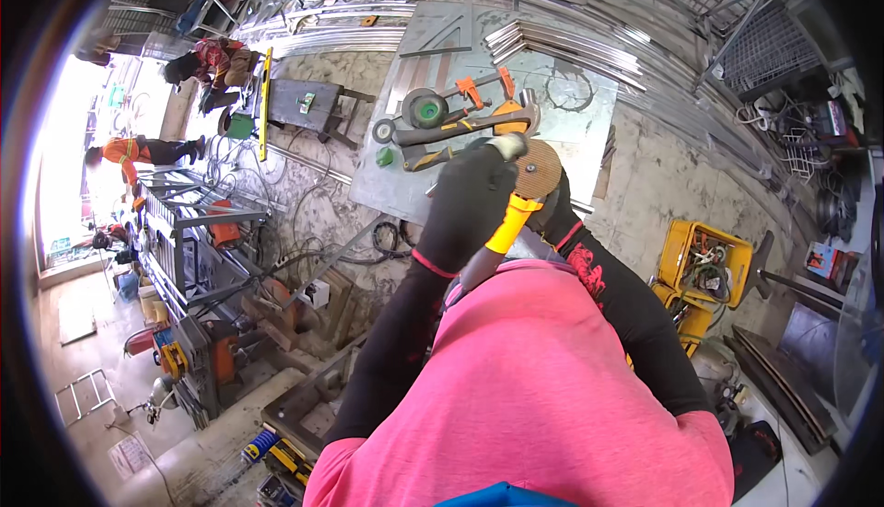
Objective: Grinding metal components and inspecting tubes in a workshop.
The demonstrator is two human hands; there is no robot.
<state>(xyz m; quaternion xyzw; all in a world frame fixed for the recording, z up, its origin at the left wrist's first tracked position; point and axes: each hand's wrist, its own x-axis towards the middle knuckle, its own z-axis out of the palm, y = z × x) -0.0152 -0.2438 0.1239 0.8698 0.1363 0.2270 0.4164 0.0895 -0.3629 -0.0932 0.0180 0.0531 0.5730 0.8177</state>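
Note:
A yellow angle grinder (pixel 511 223) stands in front of my pink shirt, its brown disc (pixel 538 170) facing up. My right hand (pixel 555 205), in a black glove, is closed on the grinder by its head; the disc and body hide most of those fingers. My left hand (pixel 471 196), also black-gloved, is closed just left of the disc. Something pale (pixel 508 146) shows at its fingertips, too blurred to name. Beyond the hands, a hammer (pixel 460 127) lies on the metal-topped table (pixel 387 185) beside an orange-handled clamp (pixel 470 93) and a green-centred disc (pixel 426 111).
A triangular metal square (pixel 447 35) and silver angle bars (pixel 562 51) lie at the table's far side. Yellow toolboxes (pixel 704 263) stand to the right. Metal frames (pixel 198 221) and cables (pixel 391 240) are on the left. Two people (pixel 212 65) are farther left.

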